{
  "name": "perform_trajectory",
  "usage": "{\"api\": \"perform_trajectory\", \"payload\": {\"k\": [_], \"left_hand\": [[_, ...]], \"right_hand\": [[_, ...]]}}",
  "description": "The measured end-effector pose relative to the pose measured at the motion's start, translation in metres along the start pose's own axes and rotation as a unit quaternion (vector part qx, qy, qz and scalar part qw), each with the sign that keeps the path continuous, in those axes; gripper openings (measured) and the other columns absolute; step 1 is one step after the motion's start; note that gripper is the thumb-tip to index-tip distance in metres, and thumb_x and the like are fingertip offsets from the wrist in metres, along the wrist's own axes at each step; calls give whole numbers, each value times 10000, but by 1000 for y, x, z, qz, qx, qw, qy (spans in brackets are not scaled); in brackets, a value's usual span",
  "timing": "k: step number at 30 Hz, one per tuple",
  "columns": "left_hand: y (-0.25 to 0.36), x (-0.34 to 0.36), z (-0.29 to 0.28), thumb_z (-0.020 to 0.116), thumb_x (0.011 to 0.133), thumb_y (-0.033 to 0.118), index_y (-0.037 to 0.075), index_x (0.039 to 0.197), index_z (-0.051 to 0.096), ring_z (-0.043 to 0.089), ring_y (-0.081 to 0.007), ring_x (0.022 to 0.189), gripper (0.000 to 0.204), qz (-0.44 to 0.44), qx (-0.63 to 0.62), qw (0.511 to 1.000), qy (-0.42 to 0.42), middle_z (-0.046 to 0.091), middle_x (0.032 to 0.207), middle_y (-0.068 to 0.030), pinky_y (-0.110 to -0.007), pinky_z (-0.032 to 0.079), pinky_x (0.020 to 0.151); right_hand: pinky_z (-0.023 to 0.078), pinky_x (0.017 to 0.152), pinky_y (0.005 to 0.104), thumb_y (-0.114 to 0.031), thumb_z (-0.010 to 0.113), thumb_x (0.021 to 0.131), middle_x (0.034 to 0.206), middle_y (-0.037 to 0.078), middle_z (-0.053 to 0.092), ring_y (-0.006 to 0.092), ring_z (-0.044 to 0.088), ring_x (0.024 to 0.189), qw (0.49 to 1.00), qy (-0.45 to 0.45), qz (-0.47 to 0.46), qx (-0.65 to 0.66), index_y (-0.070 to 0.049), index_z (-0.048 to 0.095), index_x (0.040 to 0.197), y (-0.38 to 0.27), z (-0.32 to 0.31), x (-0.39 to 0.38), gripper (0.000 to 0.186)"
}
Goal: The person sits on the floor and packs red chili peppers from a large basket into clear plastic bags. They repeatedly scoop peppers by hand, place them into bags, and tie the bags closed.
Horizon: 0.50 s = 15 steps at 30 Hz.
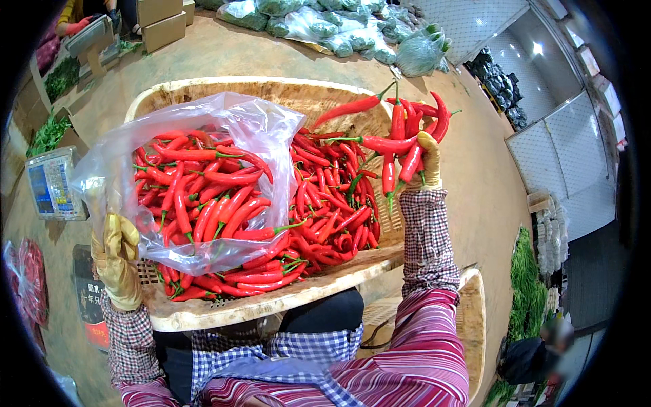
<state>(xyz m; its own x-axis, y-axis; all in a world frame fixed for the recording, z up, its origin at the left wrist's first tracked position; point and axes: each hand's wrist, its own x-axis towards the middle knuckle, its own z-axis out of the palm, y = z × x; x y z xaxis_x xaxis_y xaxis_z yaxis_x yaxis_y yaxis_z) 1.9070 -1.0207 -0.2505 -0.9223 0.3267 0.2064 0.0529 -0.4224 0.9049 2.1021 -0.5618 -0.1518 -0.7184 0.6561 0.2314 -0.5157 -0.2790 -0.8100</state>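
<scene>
A clear plastic bag [261, 129] full of red chili peppers rests in the left part of a large cream basket [298, 313]. Loose red chili peppers [332, 210] with green stems lie in the basket beside and below the bag. My left hand [121, 251], in a pale yellow glove, is closed at the bag's left edge; what its fingers grip is partly hidden. Above the basket's right side, my right hand [428, 163], gloved too, holds up a bunch of several red chili peppers [400, 132], stems pointing different ways.
A digital scale [54, 183] stands at the left, with red mesh bags [30, 271] below it. Filled plastic bags of green produce [352, 27] lie at the back. A second basket [471, 319] is by my right side. Green stalks [527, 292] and a person [532, 356] are farther right.
</scene>
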Motion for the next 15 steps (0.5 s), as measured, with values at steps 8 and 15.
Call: {"api": "perform_trajectory", "payload": {"k": [8, 15], "left_hand": [[20, -2, 21, 461, 909, 222, 93, 1270, 407, 334, -9, 494, 387, 0, -16, 1000, 5, 486, 703, 23, -135, 256, 433], [90, 21, 46, 422, 917, 251, 124, 1345, 286, 252, -38, 342, 467, -45, -192, 976, -89, 341, 506, 15, -160, 233, 300]], "right_hand": [[487, 806, 453, -270, 606, 731, 1125, 146, 521, 296, 571, 939, 993, -68, -64, -74, -67, 362, 1237, -30, 51, -12, 597], [507, 800, 394, -98, 629, 706, 1178, 138, 486, 279, 517, 1050, 944, -254, -80, -193, -74, 296, 1305, 3, 191, -48, 686]]}}
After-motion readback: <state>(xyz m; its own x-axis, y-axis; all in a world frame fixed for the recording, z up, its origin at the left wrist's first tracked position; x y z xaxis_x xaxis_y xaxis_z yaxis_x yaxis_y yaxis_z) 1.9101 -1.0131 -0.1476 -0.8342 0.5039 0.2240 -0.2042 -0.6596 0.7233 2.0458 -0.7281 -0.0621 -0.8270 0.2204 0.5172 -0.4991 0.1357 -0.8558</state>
